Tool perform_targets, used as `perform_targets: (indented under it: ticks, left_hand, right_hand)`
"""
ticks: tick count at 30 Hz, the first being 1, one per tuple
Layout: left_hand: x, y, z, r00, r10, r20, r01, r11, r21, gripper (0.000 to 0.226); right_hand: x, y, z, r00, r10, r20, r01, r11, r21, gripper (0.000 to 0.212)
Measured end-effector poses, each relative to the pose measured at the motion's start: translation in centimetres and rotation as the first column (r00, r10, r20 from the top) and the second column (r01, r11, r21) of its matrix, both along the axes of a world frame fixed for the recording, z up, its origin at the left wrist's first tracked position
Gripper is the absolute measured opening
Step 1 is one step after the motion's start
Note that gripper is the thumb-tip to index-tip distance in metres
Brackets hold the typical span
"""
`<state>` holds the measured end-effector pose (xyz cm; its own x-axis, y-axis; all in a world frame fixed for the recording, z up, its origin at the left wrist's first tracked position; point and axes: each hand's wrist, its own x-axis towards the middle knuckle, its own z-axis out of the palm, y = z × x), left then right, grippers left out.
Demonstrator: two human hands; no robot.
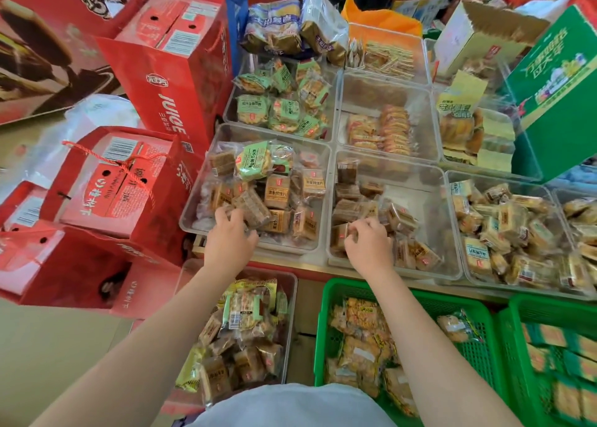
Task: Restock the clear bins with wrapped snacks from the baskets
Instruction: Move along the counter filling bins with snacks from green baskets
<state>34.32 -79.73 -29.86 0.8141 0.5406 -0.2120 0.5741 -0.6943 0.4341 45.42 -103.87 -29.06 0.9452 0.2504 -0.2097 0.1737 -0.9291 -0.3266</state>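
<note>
Two clear bins sit side by side at the near edge of the display. My left hand [230, 233] reaches into the left clear bin [206, 181], its curled fingers on a brown wrapped snack [250, 208] at the bin's front. My right hand [368, 242] is in the middle clear bin [447, 220], fingers curled round a brown wrapped snack [339, 236] at its near left corner. Below my arms stand a clear basket [287, 284] of mixed wrapped snacks and a green basket [326, 317] of yellow packets.
More clear bins of snacks fill the display behind and to the right [504, 239]. Red juice gift boxes [168, 81] crowd the left side. A green carton [562, 94] stands at the right, and a second green basket [517, 329] sits at the lower right.
</note>
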Motion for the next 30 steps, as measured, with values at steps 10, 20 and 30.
perform_targets:
  ticks: [10,20,30]
  left_hand:
    - [-1.2,-1.2,4.7,0.892,0.219,0.396,0.030,0.844,-0.535,0.054]
    - [0.5,-4.0,5.6,0.932,0.270,0.241,0.085,0.486,-0.870,0.061]
    - [1.5,-3.0,1.4,0.970,0.048,0.238,0.032,0.946,-0.323,0.050]
  right_hand:
    - [-2.9,2.9,3.8,0.928,-0.023,-0.373,0.230,0.821,0.522,0.020]
    - [-3.8,3.4,5.4,0.718,0.187,-0.670,0.539,0.460,0.706,0.032]
    - [0.2,-0.3,3.0,0.945,-0.326,-0.041,0.296,0.791,0.535,0.032]
